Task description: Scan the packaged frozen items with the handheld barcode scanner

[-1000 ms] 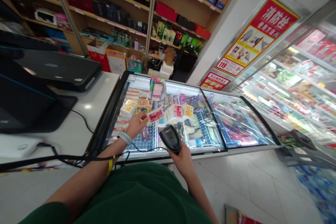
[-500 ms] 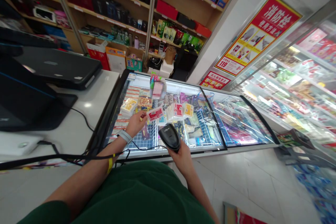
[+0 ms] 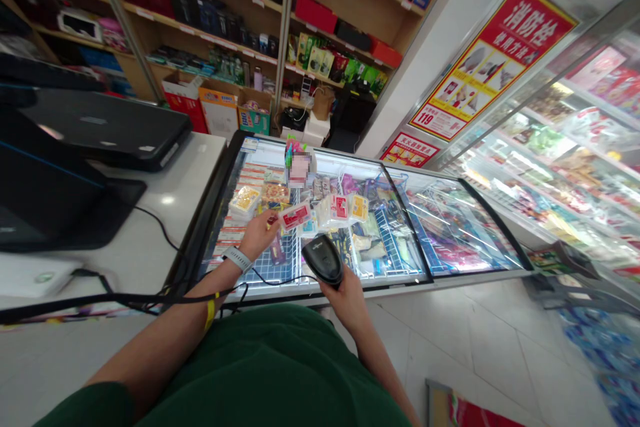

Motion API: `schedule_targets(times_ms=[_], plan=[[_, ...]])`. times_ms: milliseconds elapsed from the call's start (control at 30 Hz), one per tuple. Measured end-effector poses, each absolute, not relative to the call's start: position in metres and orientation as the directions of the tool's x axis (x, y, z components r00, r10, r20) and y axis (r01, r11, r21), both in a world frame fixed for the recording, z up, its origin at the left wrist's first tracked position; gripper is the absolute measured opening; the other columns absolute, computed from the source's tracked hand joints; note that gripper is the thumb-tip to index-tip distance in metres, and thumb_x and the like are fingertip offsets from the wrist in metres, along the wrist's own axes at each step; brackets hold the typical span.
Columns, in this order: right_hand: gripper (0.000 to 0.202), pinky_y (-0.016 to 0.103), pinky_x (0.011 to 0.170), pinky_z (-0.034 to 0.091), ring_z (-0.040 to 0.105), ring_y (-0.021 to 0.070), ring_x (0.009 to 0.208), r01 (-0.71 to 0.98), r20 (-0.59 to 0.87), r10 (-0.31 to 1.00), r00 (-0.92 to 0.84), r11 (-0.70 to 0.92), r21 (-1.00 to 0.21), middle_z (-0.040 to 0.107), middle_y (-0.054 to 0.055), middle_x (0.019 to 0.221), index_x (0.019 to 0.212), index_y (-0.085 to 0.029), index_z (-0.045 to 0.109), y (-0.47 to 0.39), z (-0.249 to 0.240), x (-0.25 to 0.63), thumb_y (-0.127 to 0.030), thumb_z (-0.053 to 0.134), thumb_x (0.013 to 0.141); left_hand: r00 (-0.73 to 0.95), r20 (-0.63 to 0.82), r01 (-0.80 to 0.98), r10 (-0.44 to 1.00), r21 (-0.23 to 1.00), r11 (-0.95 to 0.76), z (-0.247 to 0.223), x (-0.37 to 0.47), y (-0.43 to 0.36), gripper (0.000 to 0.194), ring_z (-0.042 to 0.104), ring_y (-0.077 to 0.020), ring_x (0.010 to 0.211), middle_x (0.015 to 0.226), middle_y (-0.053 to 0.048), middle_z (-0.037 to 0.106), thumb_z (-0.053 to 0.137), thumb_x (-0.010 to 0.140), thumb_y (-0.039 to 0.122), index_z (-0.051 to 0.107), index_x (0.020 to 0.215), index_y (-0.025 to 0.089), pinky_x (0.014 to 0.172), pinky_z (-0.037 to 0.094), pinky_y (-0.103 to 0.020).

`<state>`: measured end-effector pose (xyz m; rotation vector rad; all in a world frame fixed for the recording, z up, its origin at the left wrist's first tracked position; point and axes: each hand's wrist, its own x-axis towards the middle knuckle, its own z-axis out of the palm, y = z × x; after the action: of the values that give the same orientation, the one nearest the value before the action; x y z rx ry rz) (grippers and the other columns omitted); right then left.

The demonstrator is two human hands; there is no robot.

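Observation:
My left hand [image 3: 259,235], with a pale watch on the wrist, is closed on the end of a clear pack with a red label [image 3: 295,215]. In my right hand [image 3: 345,293] is a black handheld scanner [image 3: 323,260], its head tilted toward the pack. Both are over the glass-topped freezer [image 3: 400,281]. More clear packs with red and yellow labels [image 3: 338,207] lie just right of the held pack. Another group with a yellow label [image 3: 246,200] sits to its left. A cable crosses in front of my left forearm.
A white counter [image 3: 193,180] with black devices [image 3: 100,127] stands on the left. Stocked shelves [image 3: 215,37] and cardboard boxes [image 3: 219,110] are behind the freezer. A red poster [image 3: 493,60] and lit display shelves [image 3: 565,147] are at right. A person's blurred head shows behind the packs.
The view has shifted very slightly. Both hands keep their hold on the pack and the scanner, with almost no movement.

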<state>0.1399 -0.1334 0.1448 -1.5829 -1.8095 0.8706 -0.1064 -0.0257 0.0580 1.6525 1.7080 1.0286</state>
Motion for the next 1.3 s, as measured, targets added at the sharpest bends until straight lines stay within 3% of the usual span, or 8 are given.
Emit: schedule_targets(times_ms=[700,1300], plan=[[0.023,0.027,0.070,0.048,0.065,0.0214,0.081,0.615,0.017,0.991,-0.135,0.098,-0.782,0.070,0.006,0.089,0.097,-0.016,0.063,-0.1323,0.1468,0.1405,-0.019,0.063,0.074,-0.121,0.120,0.594,0.985,0.804,-0.025,0.0590,-0.1064,-0.0257,0.030,0.065,-0.0231,0.079,0.088,-0.008,0.071,0.047,0.083,0.040,0.062,0.096,0.017,0.068,0.049,-0.032],[0.021,0.027,0.070,0.047,0.065,0.0214,0.081,0.633,0.011,0.989,-0.150,0.104,-0.767,0.070,0.006,0.088,0.096,-0.017,0.063,-0.1328,0.1438,0.1418,-0.022,0.063,0.076,-0.159,0.119,0.560,0.980,0.828,-0.010,0.0595,-0.1060,-0.0248,0.028,0.065,-0.0235,0.079,0.087,-0.007,0.071,0.051,0.079,0.041,0.062,0.092,0.018,0.072,0.050,-0.034]])
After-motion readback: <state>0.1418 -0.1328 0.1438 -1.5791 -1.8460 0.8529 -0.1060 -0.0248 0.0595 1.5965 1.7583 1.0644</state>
